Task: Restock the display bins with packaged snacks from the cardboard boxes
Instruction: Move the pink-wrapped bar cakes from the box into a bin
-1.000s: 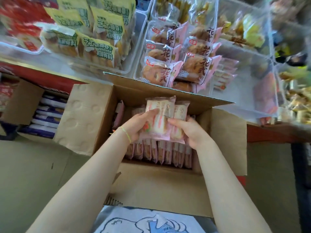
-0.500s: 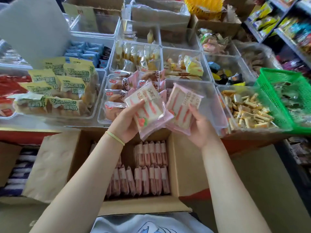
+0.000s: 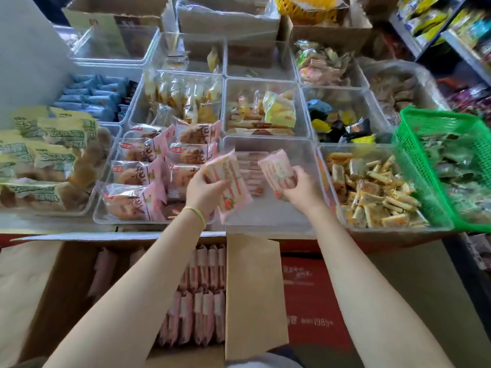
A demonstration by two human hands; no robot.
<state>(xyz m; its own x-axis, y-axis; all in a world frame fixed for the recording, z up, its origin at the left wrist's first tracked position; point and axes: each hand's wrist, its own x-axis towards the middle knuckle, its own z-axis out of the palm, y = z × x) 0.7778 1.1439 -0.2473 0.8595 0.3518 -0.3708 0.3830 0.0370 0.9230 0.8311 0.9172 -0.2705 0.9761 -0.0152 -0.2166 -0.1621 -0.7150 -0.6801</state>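
Now, big stuff first: cardboard box sits open below the counter, rows of pink packs standing on edge inside. Above it, the near clear bin is mostly bare, only a short row of the same pink snacks along its back part. My left hand grips a pink packet stack, fingers curled round the lower edge, thumb across the front. My right hand grips a second pink packet the same way, maybe more than one there; motion blur hides the count. Both bundles hang over the bin, not yet set down.

Handling, my guess: light, puffy film wrappers, slick and crinkly, soft cake inside that would squash. Best taken across the flat faces near the middle, firm enough that the stack doesn't fan out, no hard squeeze. Sealed ends are poor handles.

Versus half a second ago: both hands have moved forward and down from above the box edge to over the bin, the packs have parted from each other, and my view has tipped up the counter.
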